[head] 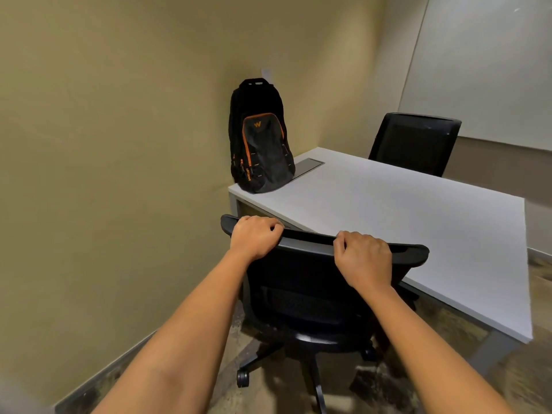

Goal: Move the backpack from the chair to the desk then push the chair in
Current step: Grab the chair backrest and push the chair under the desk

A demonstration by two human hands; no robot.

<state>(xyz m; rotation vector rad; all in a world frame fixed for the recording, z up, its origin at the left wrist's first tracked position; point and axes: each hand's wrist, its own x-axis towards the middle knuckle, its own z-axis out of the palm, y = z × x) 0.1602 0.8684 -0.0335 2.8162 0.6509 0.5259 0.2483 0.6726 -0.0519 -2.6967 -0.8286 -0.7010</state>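
Both my left hand (pixel 254 236) and right hand (pixel 363 258) hold tight the black chair's (pixel 313 297) top edge, with the desk (pixel 403 210) straight ahead.

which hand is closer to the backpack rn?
Left. The left hand grips the chair back almost directly below the backpack; the right hand grips it farther right.

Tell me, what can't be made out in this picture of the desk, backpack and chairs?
All in the head view:
- Near chair: its seat is hidden behind its own backrest and the arms.
- Fingertips of the left hand and right hand: curled over the backrest's top edge.
- Backpack: side lettering too small to read.
- Far chair: lower part hidden by the desk.
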